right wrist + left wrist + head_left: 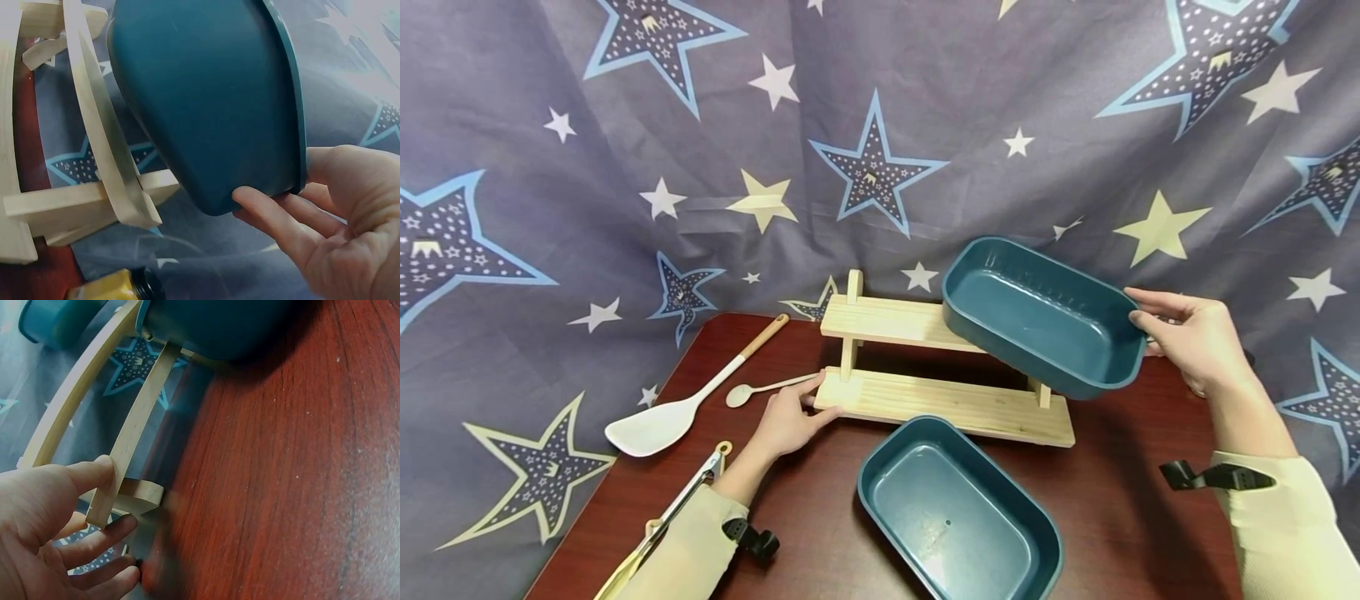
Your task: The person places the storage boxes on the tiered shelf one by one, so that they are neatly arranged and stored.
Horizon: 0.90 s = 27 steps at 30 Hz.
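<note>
A two-tier wooden rack [943,403] stands on the table near the curtain. My left hand [788,423] grips the left end of its lower board, thumb on top and fingers beneath, as the left wrist view shows. At the right, my right hand [1198,337] pinches the end of a blue rectangular bin [206,106] between thumb and fingers. This bin is tilted, its left part over the upper board [895,321] and its right end jutting past the rack. Inside, it looks empty. A second blue bin [955,542] sits on the table in front of the rack.
Left of the rack lie a white turner [658,425] with a wooden handle, a small spoon [740,395] and metal tongs [700,479] partly behind my left sleeve. A yellow jar [109,287] with a black lid is low in the right wrist view. A star-patterned curtain [880,75] hangs behind.
</note>
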{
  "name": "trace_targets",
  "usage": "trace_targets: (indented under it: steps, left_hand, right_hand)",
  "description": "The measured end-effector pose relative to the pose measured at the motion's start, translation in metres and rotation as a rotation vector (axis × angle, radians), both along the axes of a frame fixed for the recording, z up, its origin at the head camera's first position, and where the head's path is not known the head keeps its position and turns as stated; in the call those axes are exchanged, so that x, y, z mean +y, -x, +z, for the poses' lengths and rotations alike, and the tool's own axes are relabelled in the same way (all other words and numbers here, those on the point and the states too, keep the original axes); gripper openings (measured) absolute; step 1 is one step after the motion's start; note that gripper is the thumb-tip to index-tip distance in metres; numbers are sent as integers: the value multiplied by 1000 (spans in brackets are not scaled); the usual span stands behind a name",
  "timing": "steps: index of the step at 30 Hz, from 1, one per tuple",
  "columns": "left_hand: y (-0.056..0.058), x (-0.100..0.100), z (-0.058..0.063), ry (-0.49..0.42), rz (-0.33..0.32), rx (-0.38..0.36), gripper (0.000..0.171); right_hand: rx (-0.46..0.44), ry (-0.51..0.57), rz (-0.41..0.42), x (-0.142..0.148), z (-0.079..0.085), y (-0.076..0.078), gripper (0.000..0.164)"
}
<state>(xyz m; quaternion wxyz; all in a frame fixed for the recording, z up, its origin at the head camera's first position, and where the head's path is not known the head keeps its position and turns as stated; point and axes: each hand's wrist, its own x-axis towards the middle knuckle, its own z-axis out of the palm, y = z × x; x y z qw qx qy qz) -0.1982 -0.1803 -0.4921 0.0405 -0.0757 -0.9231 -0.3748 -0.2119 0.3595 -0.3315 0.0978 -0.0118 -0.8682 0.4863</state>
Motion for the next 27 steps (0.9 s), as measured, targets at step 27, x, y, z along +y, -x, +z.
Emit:
trace_targets:
  steps: [27]
  left_hand:
    - [2,2,-2,21,15,-19,76]
  right_hand:
    - [-1,45,74,-57,-11,27,43]
